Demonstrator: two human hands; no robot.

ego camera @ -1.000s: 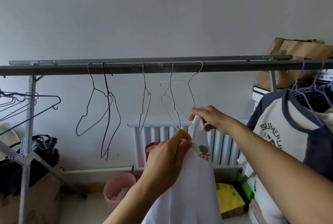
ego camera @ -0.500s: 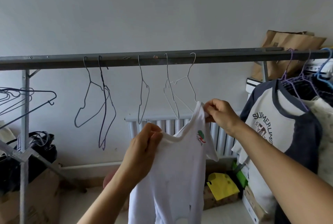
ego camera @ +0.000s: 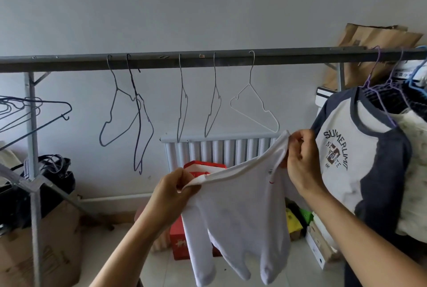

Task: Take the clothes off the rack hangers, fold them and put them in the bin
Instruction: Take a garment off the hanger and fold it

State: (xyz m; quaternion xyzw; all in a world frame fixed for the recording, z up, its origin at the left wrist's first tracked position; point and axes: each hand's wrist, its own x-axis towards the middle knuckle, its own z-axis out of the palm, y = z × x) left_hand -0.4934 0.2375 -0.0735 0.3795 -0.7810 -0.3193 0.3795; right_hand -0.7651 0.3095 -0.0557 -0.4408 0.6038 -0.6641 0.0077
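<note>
My left hand (ego camera: 172,190) and right hand (ego camera: 300,159) pinch the white top (ego camera: 240,212) by its shoulders; risk: thin pinches slip, top drops to floor.

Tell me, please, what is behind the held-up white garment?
Behind the white garment a red box shows above its stretched edge, in front of a white radiator. The garment covers most of the box.

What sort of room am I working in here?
Probably a spare or storage room in a home, used for drying laundry: a metal clothes rack hung with wire hangers, a white wall radiator behind it, and cardboard boxes piled around.
</note>
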